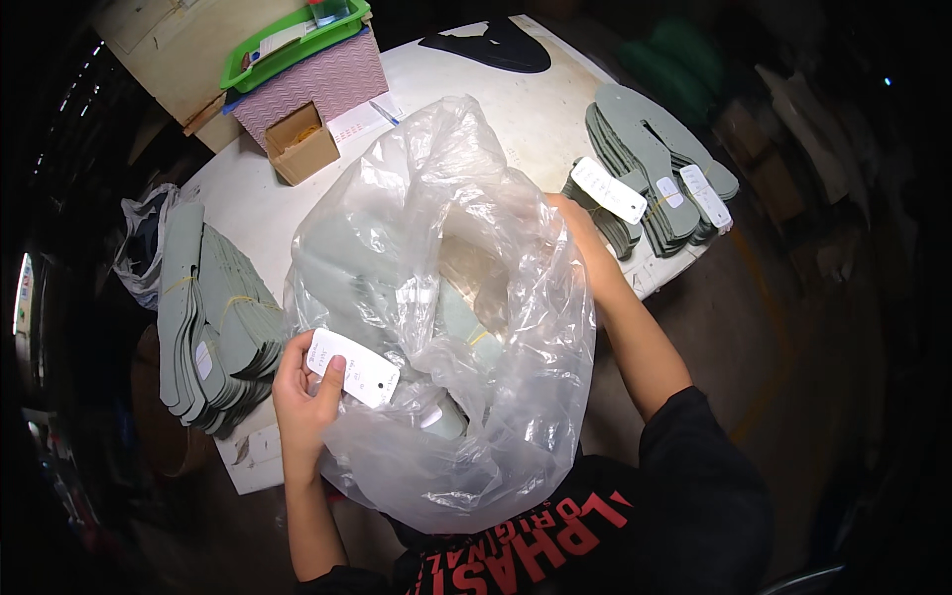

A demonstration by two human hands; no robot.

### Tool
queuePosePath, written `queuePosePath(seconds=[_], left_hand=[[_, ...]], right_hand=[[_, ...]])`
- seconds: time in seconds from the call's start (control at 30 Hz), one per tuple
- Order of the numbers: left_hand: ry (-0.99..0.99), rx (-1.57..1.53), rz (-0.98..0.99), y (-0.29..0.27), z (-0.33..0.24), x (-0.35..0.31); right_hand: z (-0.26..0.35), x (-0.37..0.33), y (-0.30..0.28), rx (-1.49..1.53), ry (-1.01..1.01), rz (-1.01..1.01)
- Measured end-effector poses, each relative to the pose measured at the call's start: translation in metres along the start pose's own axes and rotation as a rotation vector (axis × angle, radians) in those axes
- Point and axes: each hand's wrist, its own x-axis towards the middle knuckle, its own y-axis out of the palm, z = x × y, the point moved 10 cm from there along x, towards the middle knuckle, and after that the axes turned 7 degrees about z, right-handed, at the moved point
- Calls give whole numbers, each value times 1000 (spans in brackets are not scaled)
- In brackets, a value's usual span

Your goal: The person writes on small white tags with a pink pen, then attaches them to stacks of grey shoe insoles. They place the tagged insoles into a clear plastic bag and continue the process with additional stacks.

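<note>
A large clear plastic bag (545, 397) stands in front of me with its mouth open toward me. Grey-green cut pieces (459, 319) show inside it, with a yellow band around some of them. At the bag's left side, my left hand (307, 392) is closed, thumb pressed on a white paper tag (365, 369) with handwriting and a punched hole. My right hand (572, 216) reaches the bag's far right side. Its fingers are mostly hidden behind the crumpled plastic, so its grip does not show.
Banded stacks of grey-green pieces lie on the white table (397, 64), one stack (213, 317) at left and another (645, 149) at right with white tags. At the back are a green tray (297, 45) on a pink box, a small cardboard box (302, 159) and a black flat piece (506, 50).
</note>
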Motion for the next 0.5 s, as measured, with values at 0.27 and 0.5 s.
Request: queuePosePath(seconds=[0.27, 0.5], left_hand=[[-55, -76, -17, 3, -15, 12], [101, -8, -2, 39, -34, 31]], right_hand=[[82, -12, -117, 657, -306, -359], [132, -17, -97, 1005, -461, -75]])
